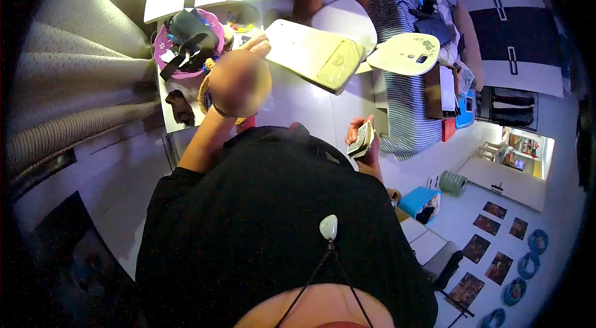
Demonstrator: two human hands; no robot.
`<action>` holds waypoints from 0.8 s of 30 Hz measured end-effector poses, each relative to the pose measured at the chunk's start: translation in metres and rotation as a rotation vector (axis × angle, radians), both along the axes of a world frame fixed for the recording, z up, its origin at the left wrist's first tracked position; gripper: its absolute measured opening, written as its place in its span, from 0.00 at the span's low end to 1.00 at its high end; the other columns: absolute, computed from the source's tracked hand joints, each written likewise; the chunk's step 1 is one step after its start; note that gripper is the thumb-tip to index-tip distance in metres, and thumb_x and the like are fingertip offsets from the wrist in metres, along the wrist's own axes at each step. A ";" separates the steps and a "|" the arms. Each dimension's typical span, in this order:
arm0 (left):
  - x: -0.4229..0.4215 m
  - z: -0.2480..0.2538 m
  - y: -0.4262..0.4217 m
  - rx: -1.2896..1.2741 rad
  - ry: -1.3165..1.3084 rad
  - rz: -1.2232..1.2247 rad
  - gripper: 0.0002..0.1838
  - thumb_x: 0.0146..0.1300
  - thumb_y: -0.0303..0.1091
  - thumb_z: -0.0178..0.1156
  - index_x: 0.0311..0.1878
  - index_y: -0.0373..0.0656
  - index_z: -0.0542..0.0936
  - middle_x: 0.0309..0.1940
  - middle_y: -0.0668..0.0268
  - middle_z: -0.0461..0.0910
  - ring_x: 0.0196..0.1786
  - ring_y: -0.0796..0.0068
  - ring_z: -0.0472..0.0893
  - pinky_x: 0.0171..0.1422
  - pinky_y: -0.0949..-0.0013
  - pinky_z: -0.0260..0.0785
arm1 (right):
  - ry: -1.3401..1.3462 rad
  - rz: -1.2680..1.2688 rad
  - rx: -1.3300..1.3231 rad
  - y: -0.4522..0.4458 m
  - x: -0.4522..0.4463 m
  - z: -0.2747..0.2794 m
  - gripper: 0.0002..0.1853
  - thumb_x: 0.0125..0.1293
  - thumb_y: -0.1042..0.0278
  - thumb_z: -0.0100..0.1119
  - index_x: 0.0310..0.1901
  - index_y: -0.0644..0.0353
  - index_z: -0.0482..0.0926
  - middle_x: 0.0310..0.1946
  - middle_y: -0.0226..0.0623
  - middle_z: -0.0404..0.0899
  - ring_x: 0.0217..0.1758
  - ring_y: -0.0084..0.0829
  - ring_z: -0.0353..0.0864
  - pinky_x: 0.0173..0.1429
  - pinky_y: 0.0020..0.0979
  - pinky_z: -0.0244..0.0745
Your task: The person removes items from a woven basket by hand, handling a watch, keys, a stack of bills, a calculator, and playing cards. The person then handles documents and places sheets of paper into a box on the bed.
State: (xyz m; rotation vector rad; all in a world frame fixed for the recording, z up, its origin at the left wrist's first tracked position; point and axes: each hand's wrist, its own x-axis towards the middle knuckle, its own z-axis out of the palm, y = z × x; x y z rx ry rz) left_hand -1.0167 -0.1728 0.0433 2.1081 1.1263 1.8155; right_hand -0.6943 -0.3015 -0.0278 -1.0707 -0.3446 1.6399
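My left hand [251, 49] reaches forward, mostly covered by a round blur. Its visible fingers are stretched out, close to the left end of a long pale board-like object [304, 49] with a yellowish patch; whether they touch it cannot be made out. Low on the right side of my body, my right hand [371, 153] is closed around a small stack of cards [361, 139]. Under the blur and my left forearm, a woven basket [203, 93] is partly hidden.
Left are a purple basin [162, 45] and white table [162, 10]. A white floral seat [400, 55] stands by a striped bed [403, 111]. Another person's legs [308, 4] are beyond the board. A blue bin [415, 201] and green container [453, 183] stand right.
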 end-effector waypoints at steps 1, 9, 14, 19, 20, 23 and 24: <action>0.000 -0.003 0.001 -0.019 0.006 -0.044 0.15 0.50 0.19 0.53 0.44 0.34 0.77 0.42 0.53 0.79 0.44 0.61 0.80 0.47 0.67 0.72 | -0.169 0.064 0.019 0.005 -0.004 0.009 0.26 0.69 0.47 0.34 0.38 0.64 0.73 0.13 0.32 0.64 0.15 0.25 0.62 0.23 0.26 0.59; 0.043 -0.035 -0.010 -1.323 -0.948 -0.743 0.17 0.65 0.32 0.50 0.54 0.33 0.70 0.43 0.60 0.77 0.40 0.74 0.79 0.45 0.73 0.73 | -0.946 0.358 0.291 0.080 -0.057 0.082 0.19 0.65 0.59 0.43 0.49 0.63 0.74 0.20 0.20 0.63 0.24 0.12 0.58 0.29 0.15 0.52; 0.047 -0.036 -0.016 -1.464 -0.954 -0.814 0.17 0.65 0.33 0.51 0.53 0.33 0.70 0.43 0.61 0.77 0.40 0.75 0.79 0.45 0.75 0.73 | -0.664 0.454 0.169 0.090 -0.072 0.084 0.17 0.63 0.60 0.46 0.47 0.64 0.73 0.19 0.19 0.63 0.20 0.11 0.60 0.25 0.15 0.53; 0.048 -0.049 -0.016 -1.447 -0.999 -0.810 0.17 0.64 0.33 0.52 0.54 0.34 0.70 0.43 0.61 0.77 0.40 0.75 0.79 0.46 0.73 0.73 | -0.511 0.465 0.088 0.083 -0.076 0.074 0.16 0.64 0.62 0.48 0.46 0.66 0.73 0.27 0.24 0.69 0.28 0.12 0.65 0.33 0.16 0.59; 0.047 -0.047 -0.014 -1.439 -1.004 -0.845 0.17 0.64 0.32 0.52 0.53 0.34 0.71 0.43 0.61 0.78 0.40 0.74 0.79 0.46 0.73 0.73 | -0.476 0.476 0.091 0.083 -0.074 0.072 0.15 0.65 0.64 0.48 0.45 0.68 0.72 0.35 0.28 0.75 0.36 0.14 0.70 0.41 0.18 0.65; 0.047 -0.052 -0.012 -1.459 -1.001 -0.853 0.16 0.64 0.32 0.51 0.53 0.34 0.71 0.43 0.61 0.78 0.40 0.74 0.80 0.46 0.73 0.73 | -0.474 0.447 0.107 0.084 -0.078 0.071 0.15 0.65 0.64 0.48 0.45 0.68 0.73 0.34 0.29 0.75 0.35 0.14 0.70 0.41 0.18 0.66; 0.047 -0.050 -0.012 -1.463 -0.997 -0.834 0.16 0.64 0.32 0.51 0.53 0.35 0.71 0.43 0.61 0.78 0.40 0.74 0.80 0.46 0.72 0.73 | -0.458 0.433 0.123 0.085 -0.078 0.068 0.15 0.64 0.65 0.48 0.44 0.69 0.73 0.34 0.29 0.75 0.35 0.14 0.70 0.40 0.18 0.66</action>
